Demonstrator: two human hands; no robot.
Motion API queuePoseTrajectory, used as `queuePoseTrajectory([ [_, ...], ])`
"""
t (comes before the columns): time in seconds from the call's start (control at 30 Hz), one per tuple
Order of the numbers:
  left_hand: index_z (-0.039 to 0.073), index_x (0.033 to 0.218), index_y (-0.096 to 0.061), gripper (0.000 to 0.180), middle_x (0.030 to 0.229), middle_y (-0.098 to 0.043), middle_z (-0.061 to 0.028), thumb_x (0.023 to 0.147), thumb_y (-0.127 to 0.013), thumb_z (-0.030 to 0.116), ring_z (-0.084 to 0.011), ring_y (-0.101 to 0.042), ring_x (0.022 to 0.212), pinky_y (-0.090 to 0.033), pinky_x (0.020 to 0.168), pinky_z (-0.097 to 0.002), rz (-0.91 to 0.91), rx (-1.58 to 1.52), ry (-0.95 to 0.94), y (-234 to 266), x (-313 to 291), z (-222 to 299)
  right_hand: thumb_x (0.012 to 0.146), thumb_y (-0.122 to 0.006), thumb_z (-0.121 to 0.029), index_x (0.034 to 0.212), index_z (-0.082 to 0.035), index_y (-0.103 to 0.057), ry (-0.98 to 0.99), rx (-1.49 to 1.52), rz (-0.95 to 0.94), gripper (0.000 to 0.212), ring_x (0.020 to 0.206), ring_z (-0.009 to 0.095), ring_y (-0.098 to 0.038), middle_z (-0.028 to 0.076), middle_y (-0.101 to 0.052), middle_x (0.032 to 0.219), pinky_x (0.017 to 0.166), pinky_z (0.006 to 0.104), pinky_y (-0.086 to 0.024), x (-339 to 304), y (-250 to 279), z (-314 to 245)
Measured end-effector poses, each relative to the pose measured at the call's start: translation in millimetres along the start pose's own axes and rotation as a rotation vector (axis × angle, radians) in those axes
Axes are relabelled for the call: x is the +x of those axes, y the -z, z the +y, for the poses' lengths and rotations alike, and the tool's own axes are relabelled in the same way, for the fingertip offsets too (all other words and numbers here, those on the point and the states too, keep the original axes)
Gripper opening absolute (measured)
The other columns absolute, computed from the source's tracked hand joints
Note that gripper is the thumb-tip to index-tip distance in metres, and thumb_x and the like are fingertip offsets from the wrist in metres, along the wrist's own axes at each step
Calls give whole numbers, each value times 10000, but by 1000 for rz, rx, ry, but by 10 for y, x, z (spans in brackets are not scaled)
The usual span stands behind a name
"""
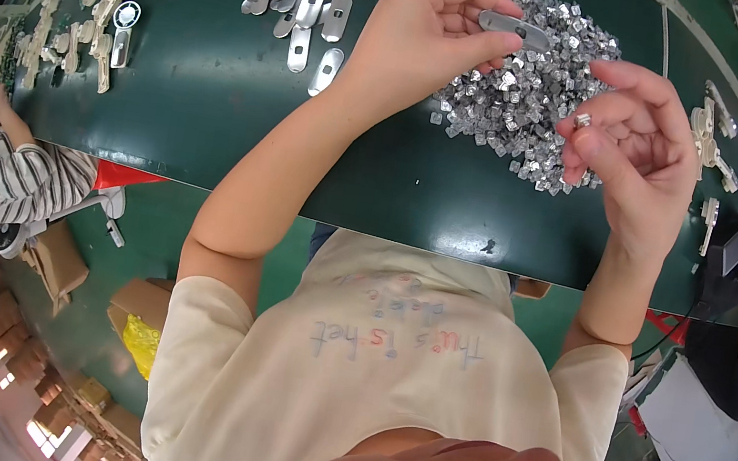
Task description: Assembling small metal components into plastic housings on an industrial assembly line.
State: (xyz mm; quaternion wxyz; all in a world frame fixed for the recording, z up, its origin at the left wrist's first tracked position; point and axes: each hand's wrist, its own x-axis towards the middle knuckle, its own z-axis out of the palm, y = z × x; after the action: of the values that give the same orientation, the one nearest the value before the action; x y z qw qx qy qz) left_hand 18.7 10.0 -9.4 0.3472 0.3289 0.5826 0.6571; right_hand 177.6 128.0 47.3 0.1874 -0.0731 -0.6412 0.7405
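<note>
My left hand pinches a rounded, oblong metal plate with a small square hole in its middle. It holds the plate above a big heap of small shiny square metal pieces. To the right, my right hand has a small metal piece between thumb and fingers, over the heap's right side. The two hands are apart. Left of my left forearm lies a loose pile of similar oblong metal plates, some with the square hole showing.
The dark green table carries rows of cream-coloured parts at the far left and more at the right. A person in a striped top sits at the left; another person in black is at the right. A cardboard box stands below.
</note>
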Motion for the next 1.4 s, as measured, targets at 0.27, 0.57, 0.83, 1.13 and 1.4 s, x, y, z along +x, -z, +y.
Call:
queuePoseTrajectory([
  [0.27, -13, 1070, -605, 276, 802, -638, -60, 796, -642, -7, -75, -589, 667, -489, 614, -189, -49, -38, 187, -59, 1, 48, 807, -589, 84, 982, 85, -580, 25, -152, 175, 175, 737, 167, -638, 159, -639, 881, 658, 246, -532, 121, 98, 286],
  [0.57, -32, 1057, -591, 284, 858, -628, -63, 779, -634, -66, -72, -587, 679, -489, 626, -187, -37, 4, 123, -82, -122, 113, 546, -679, 31, 831, 37, -658, 774, -1092, -9, 285, 740, 244, -587, 111, -612, 852, 623, 306, -465, 217, 152, 400],
  [0.83, -46, 1045, -585, 270, 852, -620, -70, 781, -603, -96, -87, -589, 672, -493, 608, -203, -91, 19, 53, -102, -174, 146, 576, -704, 17, 788, 32, -652, 952, -1289, -111, 219, 811, 259, -619, 119, -636, 893, 637, 311, -480, 206, 149, 361],
  [1.13, -16, 1084, -570, 313, 928, -609, -55, 782, -640, -59, -87, -594, 759, -484, 653, -200, -14, -42, 195, -92, -108, 279, 719, -693, -29, 1075, 49, -473, 695, -756, 17, 426, 862, 305, -604, 201, -627, 950, 744, 368, -488, 316, 280, 215],
  [1.4, -11, 1046, -584, 272, 905, -649, -79, 792, -660, 49, -112, -640, 775, -508, 673, -231, 165, 15, 26, -3, -37, -93, 789, -651, -311, 1058, -12, -560, -85, -1325, 76, 412, 979, 282, -582, 164, -599, 1071, 838, 356, -458, 1533, 1472, 232],
])
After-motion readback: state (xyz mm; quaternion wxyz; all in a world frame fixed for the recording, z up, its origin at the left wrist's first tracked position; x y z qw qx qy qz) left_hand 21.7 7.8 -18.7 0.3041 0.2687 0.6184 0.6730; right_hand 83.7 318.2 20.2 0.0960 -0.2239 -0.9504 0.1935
